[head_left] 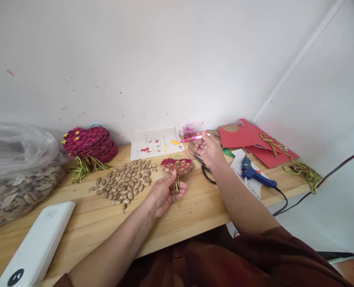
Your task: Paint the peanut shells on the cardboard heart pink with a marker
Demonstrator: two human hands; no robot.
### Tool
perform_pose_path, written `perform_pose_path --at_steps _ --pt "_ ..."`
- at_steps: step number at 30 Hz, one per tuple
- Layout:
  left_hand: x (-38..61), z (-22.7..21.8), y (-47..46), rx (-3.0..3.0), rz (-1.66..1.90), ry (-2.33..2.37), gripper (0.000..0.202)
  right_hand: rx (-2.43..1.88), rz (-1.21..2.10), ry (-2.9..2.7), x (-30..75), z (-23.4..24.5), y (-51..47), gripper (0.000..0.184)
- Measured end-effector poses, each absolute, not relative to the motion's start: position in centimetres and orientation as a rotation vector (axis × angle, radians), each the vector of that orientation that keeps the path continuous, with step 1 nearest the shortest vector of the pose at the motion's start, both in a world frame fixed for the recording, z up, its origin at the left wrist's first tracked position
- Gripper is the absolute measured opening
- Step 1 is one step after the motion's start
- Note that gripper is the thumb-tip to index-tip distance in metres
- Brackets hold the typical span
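My left hand (165, 193) rests on the wooden table (194, 207), fingers pinched on the green stem of a small heart-shaped shell ornament (177, 165) painted partly red. My right hand (209, 150) is raised behind it, closed on a pink marker (194, 138) that points left. A pile of loose tan seed shells (125, 181) lies just left of the left hand. Black scissors (205, 169) lie under the right wrist.
A stack of finished magenta ornaments with yellow stars (89, 143) stands at the back left beside a plastic bag of shells (15, 175). A white power bank (39, 243) lies front left. A sticker sheet (155, 143), red paper (251, 139), a blue glue gun (256, 173) and green-gold cord (299, 167) sit at the right.
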State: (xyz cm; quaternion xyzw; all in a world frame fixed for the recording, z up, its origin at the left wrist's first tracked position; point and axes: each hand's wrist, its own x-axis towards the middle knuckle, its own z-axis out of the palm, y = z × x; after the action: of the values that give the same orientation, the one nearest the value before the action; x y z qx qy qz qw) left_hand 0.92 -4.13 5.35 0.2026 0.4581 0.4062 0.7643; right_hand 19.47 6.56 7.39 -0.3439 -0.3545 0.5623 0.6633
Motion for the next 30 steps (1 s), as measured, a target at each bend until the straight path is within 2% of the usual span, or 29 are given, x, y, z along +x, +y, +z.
perform_pose_path --at_steps 9,13,16,18,23,30 --pt "1.4 5.9 -3.3 0.516 0.927 0.938 0.022 -0.707 1.557 -0.608 19.7 8.5 5.9 0.031" --pt "0.7 6.6 -2.1 0.624 1.015 0.874 0.009 -0.623 1.736 -0.631 19.8 9.0 5.2 0.029" --pt "0.2 6.6 -1.2 0.668 1.031 0.870 0.027 -0.635 1.843 -0.720 19.4 8.9 4.8 0.027" --pt "0.1 6.5 -0.8 0.686 1.030 0.873 0.032 -0.639 1.899 -0.830 19.0 8.6 4.4 0.029" --pt "0.8 5.9 -0.8 0.699 1.016 0.861 0.029 -0.602 2.017 -1.110 18.3 7.9 3.9 0.033" --pt "1.8 5.0 -1.4 0.689 0.942 0.860 0.020 -0.503 2.072 -1.096 17.6 7.4 3.8 0.040"
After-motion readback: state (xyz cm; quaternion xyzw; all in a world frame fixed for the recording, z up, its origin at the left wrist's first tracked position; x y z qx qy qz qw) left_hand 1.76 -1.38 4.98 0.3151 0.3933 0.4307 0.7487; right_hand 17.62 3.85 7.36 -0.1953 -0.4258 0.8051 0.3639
